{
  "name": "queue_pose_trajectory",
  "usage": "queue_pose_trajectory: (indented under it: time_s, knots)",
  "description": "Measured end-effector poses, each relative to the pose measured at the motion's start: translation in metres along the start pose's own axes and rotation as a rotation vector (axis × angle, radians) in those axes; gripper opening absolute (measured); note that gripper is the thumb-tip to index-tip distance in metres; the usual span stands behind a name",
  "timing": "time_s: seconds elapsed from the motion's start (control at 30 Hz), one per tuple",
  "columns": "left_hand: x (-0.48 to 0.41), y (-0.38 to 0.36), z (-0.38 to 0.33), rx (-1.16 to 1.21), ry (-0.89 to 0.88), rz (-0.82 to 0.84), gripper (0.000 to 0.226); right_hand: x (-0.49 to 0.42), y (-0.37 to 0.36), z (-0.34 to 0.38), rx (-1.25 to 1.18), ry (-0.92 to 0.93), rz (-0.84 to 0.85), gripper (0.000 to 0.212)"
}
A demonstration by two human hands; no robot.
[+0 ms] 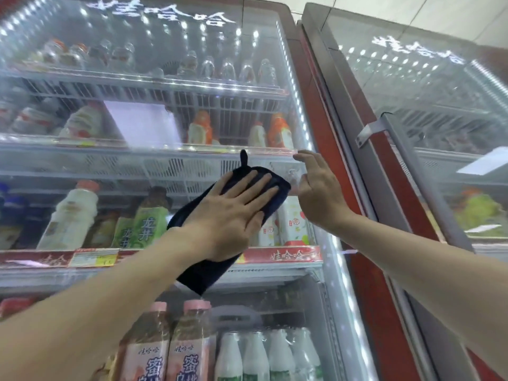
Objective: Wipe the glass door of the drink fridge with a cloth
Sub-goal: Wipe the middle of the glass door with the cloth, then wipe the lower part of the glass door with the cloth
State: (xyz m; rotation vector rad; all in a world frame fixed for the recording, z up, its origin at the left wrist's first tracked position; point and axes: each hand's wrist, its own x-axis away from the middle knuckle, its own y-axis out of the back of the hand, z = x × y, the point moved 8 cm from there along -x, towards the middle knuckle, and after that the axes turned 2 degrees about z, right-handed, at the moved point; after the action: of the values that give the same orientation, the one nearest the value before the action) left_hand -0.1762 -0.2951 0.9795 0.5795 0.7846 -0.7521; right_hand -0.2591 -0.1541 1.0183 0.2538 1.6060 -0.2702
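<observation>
The drink fridge's glass door fills the left and middle of the head view, with lit shelves of bottles behind it. My left hand lies flat, fingers spread, pressing a dark navy cloth against the glass at mid height near the door's right side. The cloth hangs down below my wrist, and a small loop sticks up at its top. My right hand is just right of the cloth, fingers apart and fingertips near the glass by the lit door edge, holding nothing.
The door's red frame runs down its right edge. A second fridge with its own glass door stands to the right, a metal bracket on its frame. Price strips line the shelf fronts.
</observation>
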Motion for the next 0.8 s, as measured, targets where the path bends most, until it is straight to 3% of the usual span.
queue_pose_trajectory:
  time_s: [0.07, 0.17, 0.33, 0.47, 0.63, 0.73, 0.8]
  knots:
    - [-0.020, 0.007, 0.023, -0.033, 0.012, -0.015, 0.067, 0.008, 0.013, -0.009, 0.122, 0.046, 0.015, 0.061]
    - [-0.065, 0.017, 0.062, 0.004, 0.226, -0.006, 0.063, 0.015, 0.010, -0.025, 0.200, 0.074, 0.060, 0.056]
    - [-0.091, 0.010, 0.042, 0.051, 0.350, -0.012, 0.058, 0.013, 0.003, -0.032, 0.176, 0.092, 0.059, 0.054]
    - [-0.070, 0.010, 0.004, 0.051, 0.313, -0.032, 0.059, 0.013, 0.002, -0.033, 0.156, 0.084, 0.051, 0.057]
    - [-0.027, -0.007, -0.053, -0.022, 0.078, 0.009, 0.063, 0.011, 0.024, -0.045, -0.149, 0.021, 0.008, 0.047]
    - [-0.044, -0.001, -0.035, -0.058, -0.047, 0.011, 0.063, 0.022, 0.029, -0.056, 0.097, 0.130, 0.106, 0.057]
    - [-0.069, 0.007, -0.014, -0.062, 0.033, -0.011, 0.063, 0.029, 0.028, -0.062, 0.158, 0.150, 0.132, 0.062]
